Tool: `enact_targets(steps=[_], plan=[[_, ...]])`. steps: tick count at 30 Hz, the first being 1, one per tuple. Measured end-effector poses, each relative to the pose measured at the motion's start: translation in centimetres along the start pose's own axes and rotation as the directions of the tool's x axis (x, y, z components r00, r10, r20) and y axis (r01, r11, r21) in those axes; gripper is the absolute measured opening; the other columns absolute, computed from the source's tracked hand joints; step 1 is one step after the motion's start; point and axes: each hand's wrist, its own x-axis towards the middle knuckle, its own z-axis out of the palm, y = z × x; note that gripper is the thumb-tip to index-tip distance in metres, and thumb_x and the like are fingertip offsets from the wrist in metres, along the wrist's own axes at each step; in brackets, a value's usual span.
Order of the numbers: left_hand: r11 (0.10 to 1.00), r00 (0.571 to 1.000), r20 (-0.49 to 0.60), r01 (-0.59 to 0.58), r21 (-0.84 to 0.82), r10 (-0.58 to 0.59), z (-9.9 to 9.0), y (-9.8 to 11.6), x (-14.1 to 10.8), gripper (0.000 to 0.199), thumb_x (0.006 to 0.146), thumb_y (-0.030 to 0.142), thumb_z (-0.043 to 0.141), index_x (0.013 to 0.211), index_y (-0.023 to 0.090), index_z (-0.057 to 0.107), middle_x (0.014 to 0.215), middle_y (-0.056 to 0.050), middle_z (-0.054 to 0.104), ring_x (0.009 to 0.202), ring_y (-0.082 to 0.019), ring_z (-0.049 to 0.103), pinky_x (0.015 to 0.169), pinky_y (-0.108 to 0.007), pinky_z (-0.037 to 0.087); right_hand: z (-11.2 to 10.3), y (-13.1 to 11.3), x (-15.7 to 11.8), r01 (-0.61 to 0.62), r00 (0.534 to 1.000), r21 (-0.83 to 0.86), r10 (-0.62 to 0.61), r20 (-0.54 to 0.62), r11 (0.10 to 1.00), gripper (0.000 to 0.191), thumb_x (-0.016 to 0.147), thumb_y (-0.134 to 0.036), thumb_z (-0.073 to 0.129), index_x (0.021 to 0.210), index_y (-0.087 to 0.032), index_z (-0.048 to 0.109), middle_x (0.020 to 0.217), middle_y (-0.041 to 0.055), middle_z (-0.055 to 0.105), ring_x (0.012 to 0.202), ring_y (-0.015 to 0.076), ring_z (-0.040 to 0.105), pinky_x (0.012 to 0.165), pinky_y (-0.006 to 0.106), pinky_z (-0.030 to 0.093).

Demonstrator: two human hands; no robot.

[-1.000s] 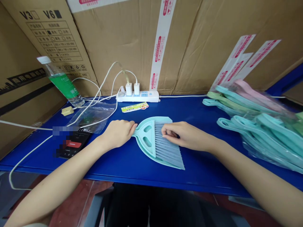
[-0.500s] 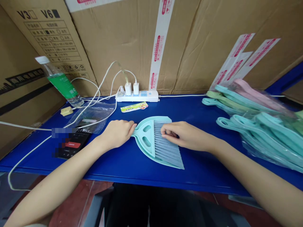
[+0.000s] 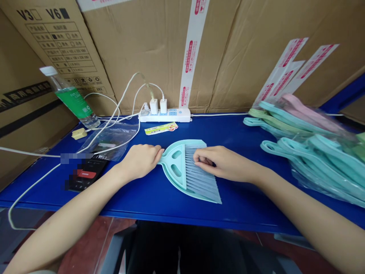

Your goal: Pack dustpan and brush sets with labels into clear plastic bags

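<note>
A light-blue hand brush (image 3: 199,169) with grey-blue bristles lies nested on a matching dustpan (image 3: 172,182), flat on the blue table. My left hand (image 3: 144,160) is closed around their handles, which it mostly hides. Over the bristles, my right hand (image 3: 218,161) has its fingers curled and pressed together. Its fingertips are at the bristles, but whether they pinch some or anything small cannot be made out.
Bagged brush-and-dustpan sets (image 3: 319,160) are piled at the right. At the back stands a white power strip (image 3: 173,115) with chargers and cables. A phone (image 3: 89,173), a plastic bag (image 3: 125,133), a bottle (image 3: 75,102) and a yellow-green label (image 3: 161,128) lie or stand on the left and middle.
</note>
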Motion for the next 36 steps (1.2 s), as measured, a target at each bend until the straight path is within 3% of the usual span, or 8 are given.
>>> enact_targets(steps=[36], plan=[[0.999,0.999,-0.016,-0.032,0.017,0.033,0.0,0.06,-0.38,0.039,0.103,0.03,0.025,0.096,0.019,0.062,0.092,-0.007,0.075,0.088,-0.026,0.073,0.071,-0.033,0.05,-0.39,-0.47,-0.32,-0.042,0.998,-0.039,0.044,0.051,0.998,0.016,0.095,-0.027,0.041,0.08,-0.024,0.045,0.069,-0.0008,0.055,0.06,0.016,0.049,0.062,0.03,0.036]])
